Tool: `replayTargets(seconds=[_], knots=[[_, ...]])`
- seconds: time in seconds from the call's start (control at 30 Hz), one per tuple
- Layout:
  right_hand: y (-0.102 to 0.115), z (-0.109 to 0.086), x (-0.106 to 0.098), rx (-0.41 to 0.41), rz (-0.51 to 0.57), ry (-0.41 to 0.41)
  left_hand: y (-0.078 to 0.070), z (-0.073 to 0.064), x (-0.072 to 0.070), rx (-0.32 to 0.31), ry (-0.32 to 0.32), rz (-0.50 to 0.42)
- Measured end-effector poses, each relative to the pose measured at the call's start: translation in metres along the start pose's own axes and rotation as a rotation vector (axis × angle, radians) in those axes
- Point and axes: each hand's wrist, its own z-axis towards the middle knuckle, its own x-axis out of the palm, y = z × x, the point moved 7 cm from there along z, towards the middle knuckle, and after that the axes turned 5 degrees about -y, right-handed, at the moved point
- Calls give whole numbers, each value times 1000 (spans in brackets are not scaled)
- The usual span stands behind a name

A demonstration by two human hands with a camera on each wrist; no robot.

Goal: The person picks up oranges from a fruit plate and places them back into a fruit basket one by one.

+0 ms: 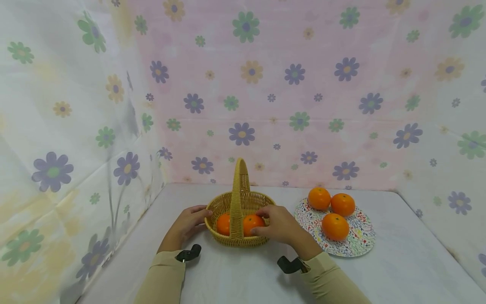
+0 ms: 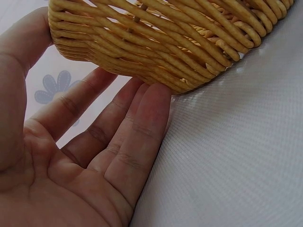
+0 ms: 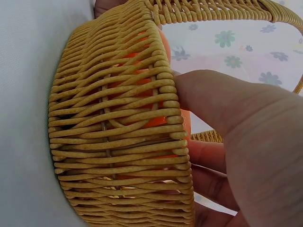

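Pink floral cloth [image 1: 275, 114] backs an oval yellow wicker basket [image 1: 247, 242]; left hand [image 1: 187, 223] grips nine o'clock, right hand [image 1: 281, 225] pinches a round orange fruit [image 1: 249, 225] at four.

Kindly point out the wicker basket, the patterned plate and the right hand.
Wicker basket [image 1: 247, 242], head view: front wall.
Patterned plate [image 1: 352, 247], head view: bare front part.
Right hand [image 1: 281, 223], head view: back of hand.

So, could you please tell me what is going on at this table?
A person's right hand holds an orange inside a wicker basket, while the left hand holds the basket's side. A second orange is also in the basket. To the basket's right, three more oranges rest on a colourfully patterned plate.
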Motion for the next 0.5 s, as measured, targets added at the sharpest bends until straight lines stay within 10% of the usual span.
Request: replayTargets(seconds=[0.5], knots=[[-6, 1, -15, 53, 89, -21, 1, 1, 0, -16, 0, -12]])
